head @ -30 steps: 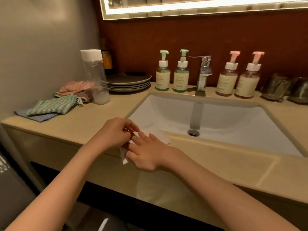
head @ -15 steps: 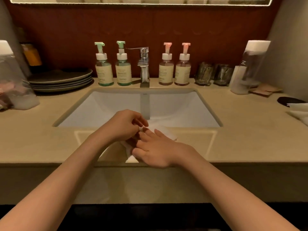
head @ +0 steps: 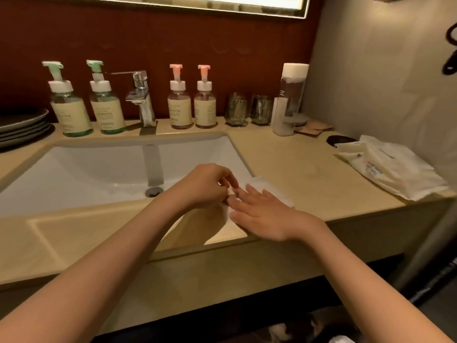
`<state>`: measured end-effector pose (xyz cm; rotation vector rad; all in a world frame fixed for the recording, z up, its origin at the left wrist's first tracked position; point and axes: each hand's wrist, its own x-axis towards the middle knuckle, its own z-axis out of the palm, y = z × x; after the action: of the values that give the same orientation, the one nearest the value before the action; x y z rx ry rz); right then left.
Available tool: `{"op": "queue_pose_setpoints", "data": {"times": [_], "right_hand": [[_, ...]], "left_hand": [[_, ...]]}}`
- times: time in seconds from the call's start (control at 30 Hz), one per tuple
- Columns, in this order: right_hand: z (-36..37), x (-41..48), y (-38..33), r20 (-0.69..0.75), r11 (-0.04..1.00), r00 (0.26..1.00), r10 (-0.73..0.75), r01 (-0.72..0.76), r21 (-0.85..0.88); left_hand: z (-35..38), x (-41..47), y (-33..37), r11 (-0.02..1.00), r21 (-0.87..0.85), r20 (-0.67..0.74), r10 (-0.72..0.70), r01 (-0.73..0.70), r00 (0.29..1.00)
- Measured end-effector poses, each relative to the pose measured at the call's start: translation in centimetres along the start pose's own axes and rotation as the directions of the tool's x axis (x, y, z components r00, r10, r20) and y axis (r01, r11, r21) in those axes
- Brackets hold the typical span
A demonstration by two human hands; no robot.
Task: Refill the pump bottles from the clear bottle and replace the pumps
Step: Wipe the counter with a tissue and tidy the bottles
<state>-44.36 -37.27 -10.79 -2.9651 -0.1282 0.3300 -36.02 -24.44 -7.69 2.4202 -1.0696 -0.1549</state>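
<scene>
Left hand (head: 206, 186) pinches a tissue (head: 262, 182); right hand (head: 262, 216) presses it flat.
Likely preparation; next needs a pump bottle (head: 180, 105) uncapped.

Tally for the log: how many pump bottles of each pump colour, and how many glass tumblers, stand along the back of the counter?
Green-pump bottles: 2
Pink-pump bottles: 2
Glass tumblers: 2
Total: 6
</scene>
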Motion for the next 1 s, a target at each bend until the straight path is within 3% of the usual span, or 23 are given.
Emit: {"op": "queue_pose_setpoints", "data": {"times": [0.27,0.47,0.57,0.67,0.73,0.87,1.0], "right_hand": [[-0.7,-2.1,6.4,0.002,0.974,0.974,0.227,-0.227,0.01],[-1.5,-2.7,8.5,-0.015,0.953,0.953,0.302,-0.302,0.0],[-1.9,-3.2,8.8,-0.117,0.935,0.944,0.309,-0.279,0.22],[-1.7,-3.6,8.7,-0.364,0.849,0.807,0.465,-0.29,0.441],[-1.4,-3.5,8.3,-0.396,0.774,0.694,0.601,-0.381,0.506],[-1.2,-2.4,7.7,-0.357,0.746,0.662,0.659,-0.518,0.417],[-1.6,-1.8,7.5,-0.421,0.764,0.641,0.642,-0.484,0.427]], "left_hand": [[1.1,1.9,2.5,0.999,0.003,0.062,0.049,-0.05,0.997],[2.8,3.5,4.8,0.993,0.005,0.09,0.116,-0.116,0.989],[3.2,4.1,5.5,0.991,-0.042,0.084,0.131,-0.128,0.988],[3.5,4.7,6.1,0.988,-0.086,0.073,0.135,-0.129,0.988],[3.7,5.0,6.3,0.987,-0.102,0.073,0.135,-0.127,0.988],[3.7,5.1,6.2,0.984,-0.11,0.062,0.145,-0.138,0.987],[3.3,5.0,5.7,0.982,-0.112,0.028,0.153,-0.149,0.988]]}}
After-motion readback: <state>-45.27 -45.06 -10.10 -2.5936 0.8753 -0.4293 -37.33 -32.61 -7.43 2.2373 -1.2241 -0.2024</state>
